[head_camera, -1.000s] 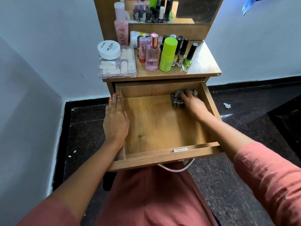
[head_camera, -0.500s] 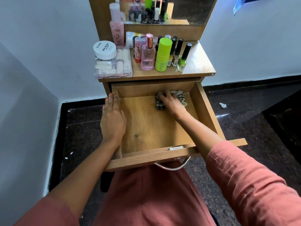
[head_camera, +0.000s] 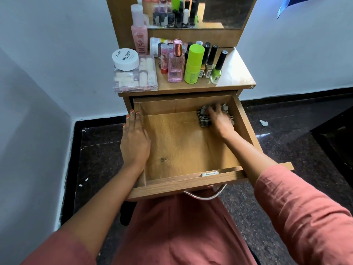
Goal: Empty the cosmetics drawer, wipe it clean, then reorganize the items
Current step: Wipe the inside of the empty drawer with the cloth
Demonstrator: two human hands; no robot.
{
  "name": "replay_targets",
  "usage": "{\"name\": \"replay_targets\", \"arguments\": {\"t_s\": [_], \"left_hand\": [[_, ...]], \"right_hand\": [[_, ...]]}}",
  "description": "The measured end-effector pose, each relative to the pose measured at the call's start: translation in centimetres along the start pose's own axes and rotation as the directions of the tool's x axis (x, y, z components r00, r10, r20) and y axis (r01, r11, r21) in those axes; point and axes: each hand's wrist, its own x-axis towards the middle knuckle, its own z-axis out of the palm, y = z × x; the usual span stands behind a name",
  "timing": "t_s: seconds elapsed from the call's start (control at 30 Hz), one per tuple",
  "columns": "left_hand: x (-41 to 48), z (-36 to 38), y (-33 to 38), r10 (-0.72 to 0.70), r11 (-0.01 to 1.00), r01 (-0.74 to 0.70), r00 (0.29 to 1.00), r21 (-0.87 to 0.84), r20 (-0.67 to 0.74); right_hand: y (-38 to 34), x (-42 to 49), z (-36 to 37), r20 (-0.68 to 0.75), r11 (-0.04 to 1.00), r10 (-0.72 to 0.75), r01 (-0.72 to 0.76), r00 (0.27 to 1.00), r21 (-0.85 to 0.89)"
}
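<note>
The right hand is pressing a checked cloth into the far right corner of the pulled-out wooden drawer, fingers spread and nearly flat. The left hand is lying flat along the drawer's left wall, fingers straight, gripping nothing.

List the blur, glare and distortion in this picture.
Head view: motion blur smears the right hand and the cloth under it; the left hand on the drawer wall is sharp; glare whitens the tabletop at right; the wide lens splays the room walls.
</note>
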Motion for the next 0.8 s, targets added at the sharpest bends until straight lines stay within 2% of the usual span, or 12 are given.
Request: {"name": "replay_targets", "arguments": {"t_s": [0.1,0.27,0.57,0.8], "left_hand": [[-0.1,0.1,0.0,0.003,1.000,-0.003,1.000,0.007,-0.003],[0.1,0.3,0.1,0.003,1.000,-0.003,1.000,-0.003,-0.016],[0.1,0.3,0.2,-0.012,1.000,0.012,1.000,-0.003,-0.004],[0.2,0.0,-0.2,-0.021,1.000,0.021,1.000,0.007,-0.007]], "right_hand": [[-0.6,-0.3,0.3,-0.010,1.000,-0.021,0.020,1.000,-0.003],[-4.8,-0.5,0.7,0.020,0.989,-0.150,0.150,0.989,0.012],[-11.5,-0.9,2.1,0.042,0.940,-0.333,0.335,0.942,-0.068],[-14.7,-0.4,2.6,0.037,0.932,-0.348,0.350,0.937,-0.096]]}}
